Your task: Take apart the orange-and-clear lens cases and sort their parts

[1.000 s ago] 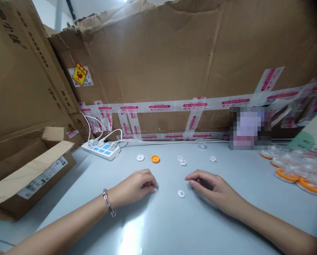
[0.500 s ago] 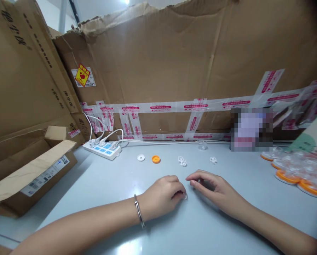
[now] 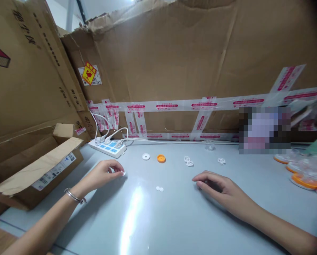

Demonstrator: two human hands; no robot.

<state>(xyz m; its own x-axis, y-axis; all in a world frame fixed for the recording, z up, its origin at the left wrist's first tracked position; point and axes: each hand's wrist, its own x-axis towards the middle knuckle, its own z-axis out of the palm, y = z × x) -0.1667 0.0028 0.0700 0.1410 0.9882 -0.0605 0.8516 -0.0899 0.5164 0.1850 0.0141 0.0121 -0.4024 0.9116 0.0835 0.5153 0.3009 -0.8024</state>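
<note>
My left hand (image 3: 107, 175) is closed in a pinch on a small white piece (image 3: 124, 173), held low over the table at the left. Most of that piece hides behind the fingertips. On the right, my right hand (image 3: 218, 186) lies on the table, loosely curved, with a gap between thumb and fingers and nothing seen in it. Two small white discs (image 3: 160, 189) lie side by side between the hands. Farther back are a white ring (image 3: 146, 156), an orange round cap (image 3: 161, 158), a pair of white openwork pieces (image 3: 188, 162) and another white openwork piece (image 3: 221, 161).
A white power strip (image 3: 108, 148) with plugged cables stands at the back left, near an open cardboard box (image 3: 36, 173). Large cardboard (image 3: 158, 63) walls off the back. A clear cup-like piece (image 3: 209, 145) stands before it. Several clear domes with orange rims (image 3: 304, 180) crowd the right.
My left hand has moved left, away from my right hand, with the white piece in its fingertips. Two white discs now show where it was. The view has shifted slightly.
</note>
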